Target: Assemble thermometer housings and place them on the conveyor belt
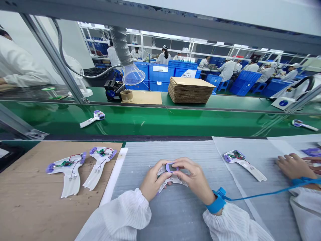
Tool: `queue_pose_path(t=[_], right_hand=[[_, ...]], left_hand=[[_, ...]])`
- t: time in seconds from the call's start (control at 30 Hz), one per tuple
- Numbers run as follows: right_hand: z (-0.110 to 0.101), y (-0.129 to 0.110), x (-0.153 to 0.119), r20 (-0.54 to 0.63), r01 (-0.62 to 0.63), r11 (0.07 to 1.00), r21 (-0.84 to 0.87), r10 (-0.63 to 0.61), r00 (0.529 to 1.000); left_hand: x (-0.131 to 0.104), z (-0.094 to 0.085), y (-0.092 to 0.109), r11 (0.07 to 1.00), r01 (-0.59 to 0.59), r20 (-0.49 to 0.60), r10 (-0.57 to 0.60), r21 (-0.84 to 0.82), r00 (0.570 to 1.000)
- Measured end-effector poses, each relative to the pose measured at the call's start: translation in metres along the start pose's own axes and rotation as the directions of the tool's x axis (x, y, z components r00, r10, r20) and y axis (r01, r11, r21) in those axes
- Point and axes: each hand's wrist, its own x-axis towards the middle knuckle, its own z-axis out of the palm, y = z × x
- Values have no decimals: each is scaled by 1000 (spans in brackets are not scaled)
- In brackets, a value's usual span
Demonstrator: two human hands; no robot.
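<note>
Over the grey mat in front of me, both hands hold one white and purple gun-shaped thermometer shell. Its dark display window in a purple frame faces up. My left hand is closed around the left side, thumb near the display. My right hand grips the right side, with fingertips at the frame; a blue strap circles this wrist. The fingers cover much of the shell's inside. Two open shells with green boards and wires lie to the left on cardboard. Another open shell rests on the mat to the right.
Beyond the mat runs a green conveyor belt carrying a thermometer at each side. Stacked cardboard, a tape roll and an extraction hose are behind it. At the right, a co-worker's hand rests near purple parts.
</note>
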Motion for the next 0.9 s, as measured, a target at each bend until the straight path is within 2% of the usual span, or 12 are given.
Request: queue_pose_path(t=[0.3, 0.5, 0.73, 0.9], right_hand=[[-2, -4, 2, 34, -4, 1000, -2, 4, 999], [-7, -7, 4, -48, 15, 999, -33, -17, 999], [-11, -15, 6, 12, 51, 998, -39, -50, 999], [-12, -15, 7, 40, 120, 989, -91, -117, 992]], left_hand=[[0, 0, -2, 999, -34, -9, 34, 26, 999], [-3, 2, 6, 989, -82, -2, 83, 126, 997], [-5, 4, 10, 940, -218, 37, 216, 262, 976], [-6, 4, 9, 929, -242, 37, 241, 281, 970]])
